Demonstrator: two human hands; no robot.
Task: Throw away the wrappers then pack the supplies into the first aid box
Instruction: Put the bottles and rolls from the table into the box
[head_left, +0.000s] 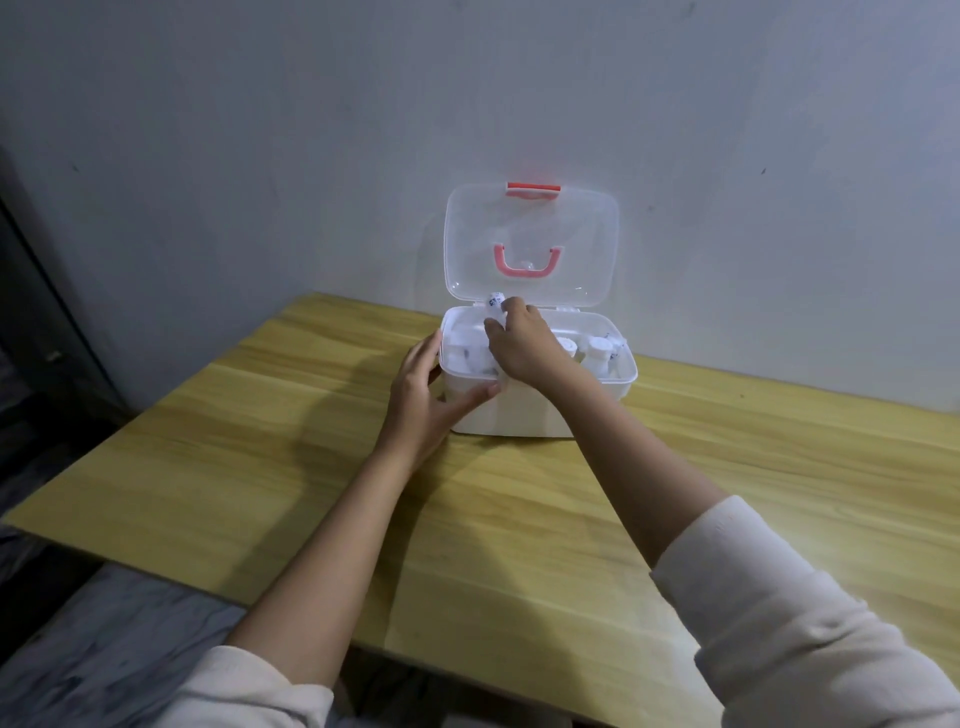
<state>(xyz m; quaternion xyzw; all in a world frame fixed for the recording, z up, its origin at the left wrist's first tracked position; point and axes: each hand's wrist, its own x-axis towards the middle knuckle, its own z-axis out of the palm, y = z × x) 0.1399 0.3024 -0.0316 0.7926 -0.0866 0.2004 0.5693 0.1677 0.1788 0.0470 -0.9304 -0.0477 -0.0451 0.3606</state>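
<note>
The left hand braces the near left corner of the first aid box, fingers spread open against its wall. The right hand reaches inside, fingers closed on a small white roll (label unreadable). Crowded bottles could topple if nudged. Bare wooden surface; the clear lid stands upright near the grey wall.

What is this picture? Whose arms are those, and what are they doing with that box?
A person wore a camera on their head, so you see their own arms reaching out. On the yellow wooden table sits a white plastic first aid box with its clear lid standing open. The left hand steadies the box's front corner. The right hand reaches inside, its grip closed on a small white item with blue print; it is too blurry to name. White bottles and other supplies already lie inside.
</note>
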